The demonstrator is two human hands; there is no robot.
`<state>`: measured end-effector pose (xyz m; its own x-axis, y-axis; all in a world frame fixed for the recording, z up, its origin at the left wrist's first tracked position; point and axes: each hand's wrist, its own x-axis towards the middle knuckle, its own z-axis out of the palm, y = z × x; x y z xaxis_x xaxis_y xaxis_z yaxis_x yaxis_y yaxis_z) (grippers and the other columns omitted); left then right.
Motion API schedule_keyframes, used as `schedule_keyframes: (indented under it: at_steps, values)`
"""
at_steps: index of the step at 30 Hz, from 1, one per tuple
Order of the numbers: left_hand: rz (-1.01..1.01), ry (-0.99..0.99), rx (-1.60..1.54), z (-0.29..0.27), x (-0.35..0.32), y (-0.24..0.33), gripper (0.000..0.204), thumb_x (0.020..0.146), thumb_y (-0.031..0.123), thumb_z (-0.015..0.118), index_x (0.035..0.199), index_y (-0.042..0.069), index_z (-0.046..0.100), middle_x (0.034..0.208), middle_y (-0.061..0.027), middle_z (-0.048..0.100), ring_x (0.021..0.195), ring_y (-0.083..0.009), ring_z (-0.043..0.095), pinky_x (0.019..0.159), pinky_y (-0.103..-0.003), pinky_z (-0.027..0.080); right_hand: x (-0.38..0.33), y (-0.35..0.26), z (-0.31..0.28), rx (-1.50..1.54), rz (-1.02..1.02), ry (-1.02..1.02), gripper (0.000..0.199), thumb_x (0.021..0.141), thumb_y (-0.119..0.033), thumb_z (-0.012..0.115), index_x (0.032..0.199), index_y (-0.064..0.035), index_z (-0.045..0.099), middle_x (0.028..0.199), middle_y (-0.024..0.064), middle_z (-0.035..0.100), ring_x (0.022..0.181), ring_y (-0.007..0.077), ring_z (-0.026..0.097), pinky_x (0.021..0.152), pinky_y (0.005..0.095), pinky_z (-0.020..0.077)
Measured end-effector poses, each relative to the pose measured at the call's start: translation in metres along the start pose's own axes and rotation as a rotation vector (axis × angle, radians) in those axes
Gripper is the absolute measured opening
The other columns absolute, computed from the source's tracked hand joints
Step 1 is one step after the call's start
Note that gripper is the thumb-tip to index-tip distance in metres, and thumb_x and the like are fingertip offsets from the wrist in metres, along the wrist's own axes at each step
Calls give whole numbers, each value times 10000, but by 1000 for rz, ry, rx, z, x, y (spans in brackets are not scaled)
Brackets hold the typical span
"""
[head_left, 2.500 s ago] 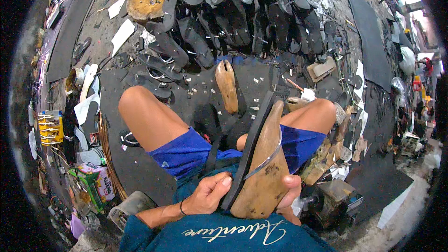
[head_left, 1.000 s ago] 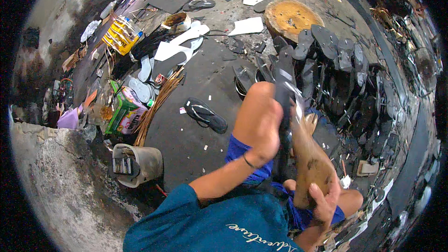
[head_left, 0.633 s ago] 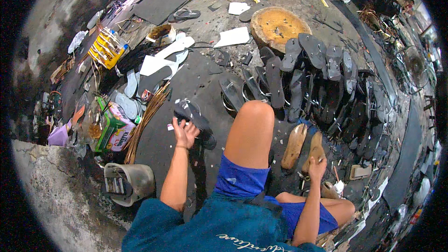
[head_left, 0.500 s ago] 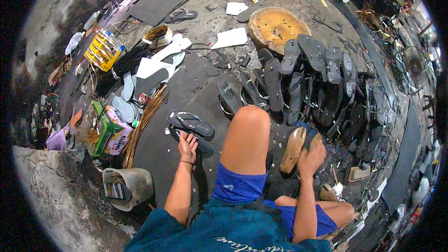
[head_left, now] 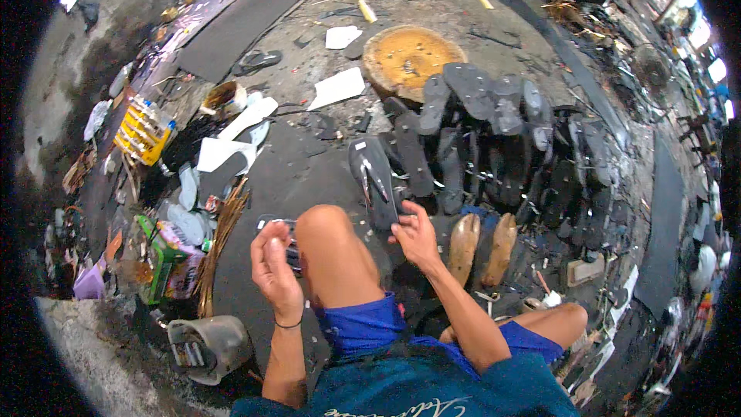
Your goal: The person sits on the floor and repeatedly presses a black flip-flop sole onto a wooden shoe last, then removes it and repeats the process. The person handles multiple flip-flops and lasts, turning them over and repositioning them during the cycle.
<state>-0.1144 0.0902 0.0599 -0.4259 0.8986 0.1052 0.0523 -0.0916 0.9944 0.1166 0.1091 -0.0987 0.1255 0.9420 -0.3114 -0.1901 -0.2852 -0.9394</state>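
Note:
A black flip-flop (head_left: 369, 177) with a glossy strap and a small white label stands toe away from me, just beyond my raised knee. My right hand (head_left: 417, 238) has its thumb and fingers at the heel edge, gripping it. To the left of the knee, my left hand (head_left: 276, 266) is raised with fingers stretched and slightly curled, nothing seen in it. Behind it another dark flip-flop (head_left: 292, 256) shows in part, mostly covered by the hand and knee. Two wooden foot-shaped lasts (head_left: 464, 243) lie side by side to the right of my right hand.
Several dark sandals (head_left: 451, 174) stand packed in rows at centre right. Beyond them sits a round wooden block (head_left: 413, 58). On the left are a bundle of thin sticks (head_left: 220, 247), a green and white box (head_left: 166, 262) and a tipped grey bucket (head_left: 224, 344). White sheet scraps (head_left: 338, 90) lie farther off.
My right hand has moved left from the wooden lasts to a flip-flop, now upright beyond the knee. My left hand has lifted from the flip-flop pair. The view has shifted right.

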Motion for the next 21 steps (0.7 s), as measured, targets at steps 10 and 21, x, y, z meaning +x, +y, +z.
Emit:
schedule_keyframes:
  at_steps: [10, 21]
  values:
    - [-575, -1178, -331, 71, -96, 74, 505, 844, -5, 756, 1311, 3, 562, 1155, -99, 707, 1051, -176, 677, 928, -315, 530, -250, -140, -92, -172, -278, 144, 583, 781, -112, 832, 1299, -20, 581, 1303, 158, 608, 1199, 291, 610, 1052, 450, 472]
    - [-198, -1557, 23, 24, -132, 74, 511, 747, 24, 786, 1229, -15, 622, 1250, -162, 677, 1171, -327, 657, 1038, -435, 511, -303, -164, -87, -701, -346, -266, 747, 610, -177, 811, 1334, -137, 634, 1259, 107, 622, 1106, 295, 630, 952, 426, 522]
